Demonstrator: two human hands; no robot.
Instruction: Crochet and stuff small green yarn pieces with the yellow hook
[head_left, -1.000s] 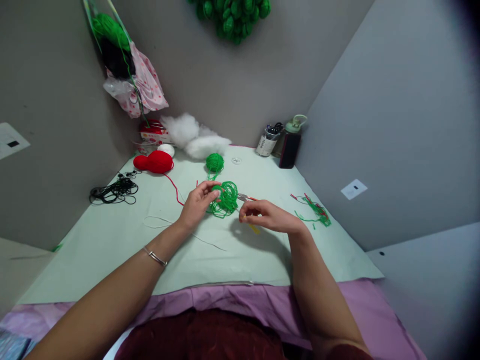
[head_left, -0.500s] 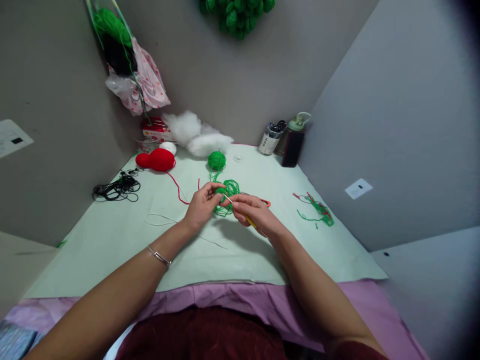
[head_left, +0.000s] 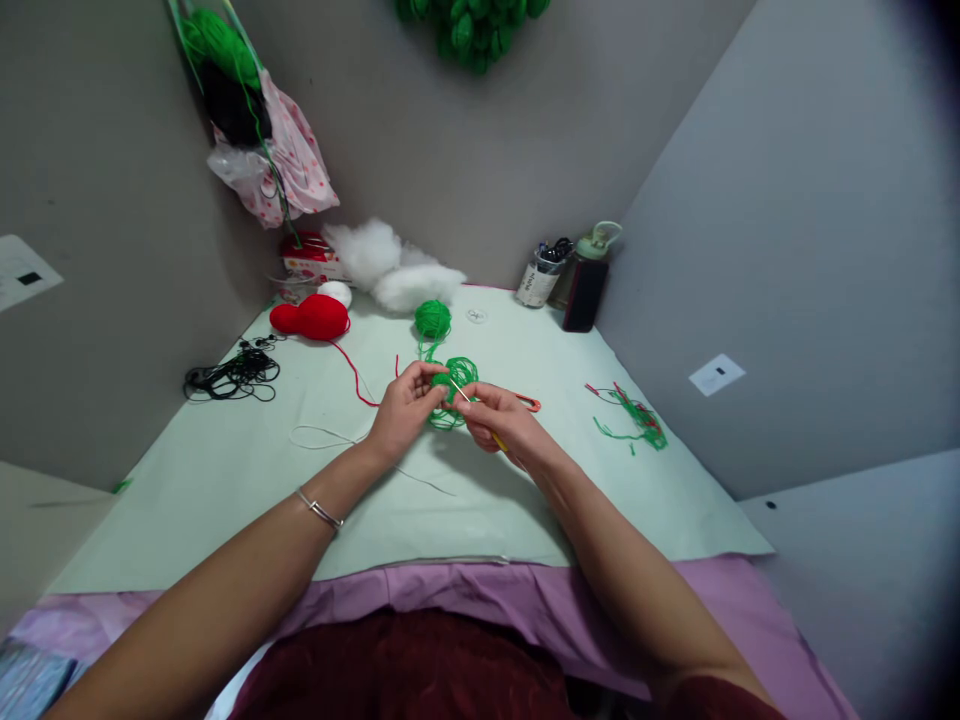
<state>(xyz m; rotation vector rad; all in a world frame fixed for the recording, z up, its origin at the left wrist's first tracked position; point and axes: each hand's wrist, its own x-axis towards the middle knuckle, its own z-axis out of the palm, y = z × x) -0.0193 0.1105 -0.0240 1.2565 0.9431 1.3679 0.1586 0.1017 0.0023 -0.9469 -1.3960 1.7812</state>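
My left hand is closed, pinching a small green crochet piece between thumb and fingers. My right hand grips a crochet hook with a yellow handle, its metal tip angled up and left to the green piece. Behind both hands lies a loose tangle of green yarn, and strands run from there back to a green yarn ball. Fingers hide most of the crochet piece. Orange-handled scissors lie partly covered just beyond my right hand.
Red yarn, white stuffing and a red-white box stand at the back left. Black cord lies left; green and red yarn scraps lie right. A pen cup, a bottle and a phone stand at the back right.
My right hand and the hook have shifted slightly, with the hook's tip now a little higher at the green piece. My left hand stays nearly in place.
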